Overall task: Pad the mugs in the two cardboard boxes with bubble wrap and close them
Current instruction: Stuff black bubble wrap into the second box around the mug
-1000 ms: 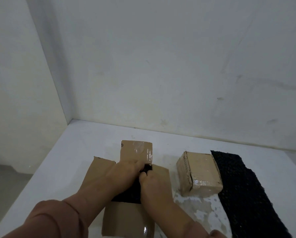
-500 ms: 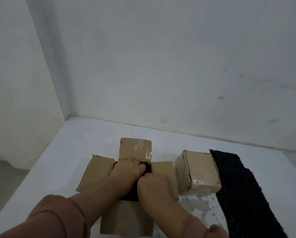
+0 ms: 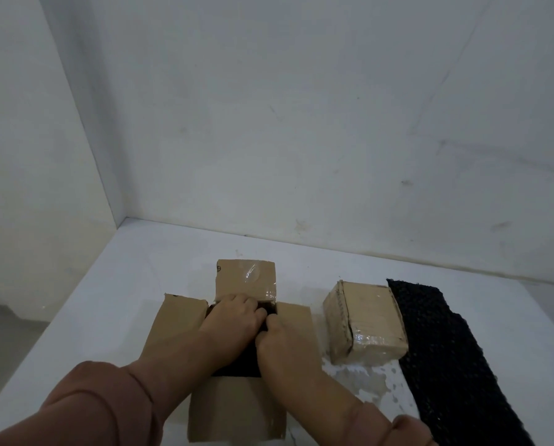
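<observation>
I have the open cardboard box [image 3: 237, 342] near the table's [image 3: 134, 284] front edge, four flaps splayed flat. My left hand [image 3: 233, 320] and right hand [image 3: 285, 346] sit side by side, fingers curled, pressing black bubble wrap [image 3: 237, 365] into its opening. The closed box [image 3: 364, 320] stands just right of it, touching the black bubble wrap sheet [image 3: 446, 349] toward the right edge. Left and far edges have bare room.

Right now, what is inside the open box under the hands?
Black bubble wrap fills the open box, and the left hand and right hand press into it. Whether a mug sits beneath cannot be seen: wrap and hands cover it.
</observation>
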Motion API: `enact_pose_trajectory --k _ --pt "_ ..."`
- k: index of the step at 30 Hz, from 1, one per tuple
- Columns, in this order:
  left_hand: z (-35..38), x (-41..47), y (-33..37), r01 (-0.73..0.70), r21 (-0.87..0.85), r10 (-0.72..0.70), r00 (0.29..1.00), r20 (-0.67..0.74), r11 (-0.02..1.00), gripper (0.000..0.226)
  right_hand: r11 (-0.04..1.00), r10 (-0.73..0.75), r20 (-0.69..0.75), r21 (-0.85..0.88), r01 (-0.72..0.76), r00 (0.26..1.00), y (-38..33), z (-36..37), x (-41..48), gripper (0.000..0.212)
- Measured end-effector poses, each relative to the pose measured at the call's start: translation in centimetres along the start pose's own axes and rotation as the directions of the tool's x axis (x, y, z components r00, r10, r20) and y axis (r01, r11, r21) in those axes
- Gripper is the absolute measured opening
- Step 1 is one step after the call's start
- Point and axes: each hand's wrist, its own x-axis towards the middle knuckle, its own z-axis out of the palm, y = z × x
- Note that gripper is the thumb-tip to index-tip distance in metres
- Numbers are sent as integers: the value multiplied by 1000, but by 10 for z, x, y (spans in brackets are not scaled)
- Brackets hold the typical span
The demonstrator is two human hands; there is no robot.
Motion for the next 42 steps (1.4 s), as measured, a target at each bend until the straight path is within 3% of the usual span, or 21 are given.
enact_pose_trajectory --k 2,5,11,15,18,21,23,26,30,39,42 --pt "-2 1 0 6 12 -6 1000 -3 1000 31 1000 8 -39 18 -7 999 -1 4 4 32" --pt "-3 2 1 17 21 -17 1000 -7 1000 30 995 44 37 88 -47 998 -1 3 6 21" --pt "-2 4 3 12 3 -12 1000 4 1000 34 995 -5 12 102 4 1000 0 8 9 34" --pt "1 -1 0 14 -58 -15 1000 -17 998 35 980 71 -88 191 -53 994 0 5 13 34" --pt "0 -1 2 29 -75 -30 999 -10 997 32 992 81 16 91 -82 997 -7 8 20 28" --pt "-2 -1 5 45 -62 -44 999 12 997 31 981 187 9 51 -187 982 -8 17 24 39" --pt "-2 0 6 60 -40 -60 998 24 997 30 985 160 -25 63 -158 987 0 36 31 38" --pt "-1 3 8 81 8 -81 995 64 997 32 981 95 69 163 -105 993 1 3 11 21" --pt "-5 1 6 71 36 -74 993 95 997 32 995 -4 12 102 2 1000 7 1 3 29" --pt "-9 -1 -1 107 11 -108 989 97 994 37 971 108 -25 215 -100 994 19 9 12 25" --pt "-17 0 3 160 -10 -156 974 163 987 21 945 153 -17 296 -141 988 20 11 10 23"
